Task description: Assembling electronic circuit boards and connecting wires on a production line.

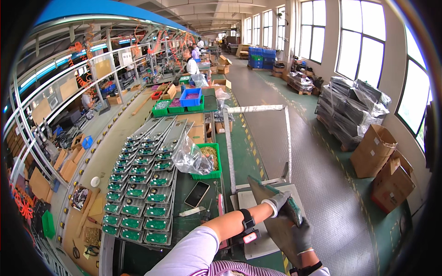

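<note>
The thin grey panel (pixel 280 235) calls for an even grip at its edges, sparing the green strip (pixel 292 210), perhaps circuit boards; it looks flat and long, tilted above pale plates (pixel 254 237). The left hand (pixel 277 202) clasps its upper edge, the right hand (pixel 302 233) grips lower. Leftward, trays (pixel 182 130) cover much of the bench (pixel 186 224).

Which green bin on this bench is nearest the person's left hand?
The green bin holding gold-coloured parts, partly covered by a clear plastic bag; the other green bins stand farther from the left hand, near the blue bin.
</note>
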